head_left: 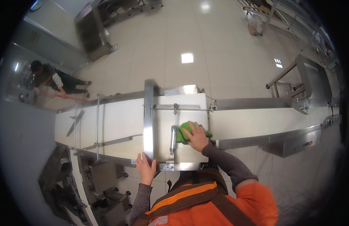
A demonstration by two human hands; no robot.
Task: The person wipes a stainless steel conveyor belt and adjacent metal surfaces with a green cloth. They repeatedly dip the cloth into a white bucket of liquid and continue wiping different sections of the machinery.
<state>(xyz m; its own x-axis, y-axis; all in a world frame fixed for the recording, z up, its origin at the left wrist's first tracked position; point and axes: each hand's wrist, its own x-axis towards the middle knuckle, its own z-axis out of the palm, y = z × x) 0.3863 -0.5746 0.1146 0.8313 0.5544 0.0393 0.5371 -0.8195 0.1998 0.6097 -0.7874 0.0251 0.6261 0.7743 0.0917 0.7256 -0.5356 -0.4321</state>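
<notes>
Orange shirt [255, 197] and brown apron [182, 196] show low in the head view. The left hand [145, 171] touches a metal frame's [148, 128] near end, thumb apart from the fingers. The right hand [198, 138], fingers spread, covers part of a green cloth [183, 132] on a white surface [191, 155], beside a metal rod [173, 139].

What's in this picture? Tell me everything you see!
Cloth: 1, green, centre
Conveyor line: 1, whitish, across middle
Crossbar: 1, silver, over conveyor line
Cylinder: 1, silver, left of cloth
Control box: 1, grey, right
Metal equipment: several pieces, grey, around edges
Co-worker: 1, dark clothes, far left
Pole: 1, red, beside co-worker
Container: 1, whitish, upper right
Floor: 1, pale, behind
Person's top: 1, orange, bottom
Left hand: 1, grey-sleeved, on crossbar
Right hand: 1, grey-sleeved, on cloth
</notes>
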